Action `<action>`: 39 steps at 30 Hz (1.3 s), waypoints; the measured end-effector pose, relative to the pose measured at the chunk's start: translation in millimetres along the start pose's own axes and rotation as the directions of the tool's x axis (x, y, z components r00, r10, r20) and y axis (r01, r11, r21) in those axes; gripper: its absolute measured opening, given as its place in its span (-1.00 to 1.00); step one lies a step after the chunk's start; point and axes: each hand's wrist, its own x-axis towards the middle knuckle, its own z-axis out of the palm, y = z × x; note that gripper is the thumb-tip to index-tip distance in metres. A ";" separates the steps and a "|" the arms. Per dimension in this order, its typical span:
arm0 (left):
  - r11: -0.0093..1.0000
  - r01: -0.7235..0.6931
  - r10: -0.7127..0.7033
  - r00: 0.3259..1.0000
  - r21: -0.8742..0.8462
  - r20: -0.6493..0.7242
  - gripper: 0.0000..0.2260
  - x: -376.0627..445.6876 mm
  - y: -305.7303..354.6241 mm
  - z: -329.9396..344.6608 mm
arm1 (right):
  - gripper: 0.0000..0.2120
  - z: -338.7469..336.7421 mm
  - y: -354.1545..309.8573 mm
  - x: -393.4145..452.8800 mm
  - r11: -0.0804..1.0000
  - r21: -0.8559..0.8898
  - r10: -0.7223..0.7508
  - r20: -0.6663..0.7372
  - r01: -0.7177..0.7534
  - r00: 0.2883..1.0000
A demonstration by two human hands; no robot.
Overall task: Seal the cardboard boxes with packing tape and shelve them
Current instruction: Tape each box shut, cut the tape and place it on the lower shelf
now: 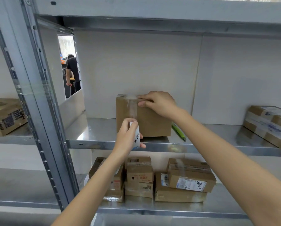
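Observation:
A brown cardboard box (152, 121) stands on the middle metal shelf (120, 144). A strip of clear packing tape runs over its top edge and down its front face. My right hand (157, 102) rests on the box's top front edge, fingers flat on the tape and thumb against the front face. My left hand (128, 136) grips a white tape roll (137, 136) just in front of the box's lower left face, where the strip comes down to it.
A green cutter (178, 132) lies on the shelf to the right of the box. Taped boxes sit at far right (268, 124) and far left (5, 116). Several parcels (182, 181) fill the shelf below. A steel upright (38, 88) stands left. A person (73, 74) stands far behind.

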 end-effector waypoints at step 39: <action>0.996 -0.051 0.050 0.999 -0.070 -0.006 -0.85 -4.7 -19.5 -11.6 | -0.82 -34.8 -16.9 -97.1 0.571 0.820 0.369 -0.286 0.027 0.884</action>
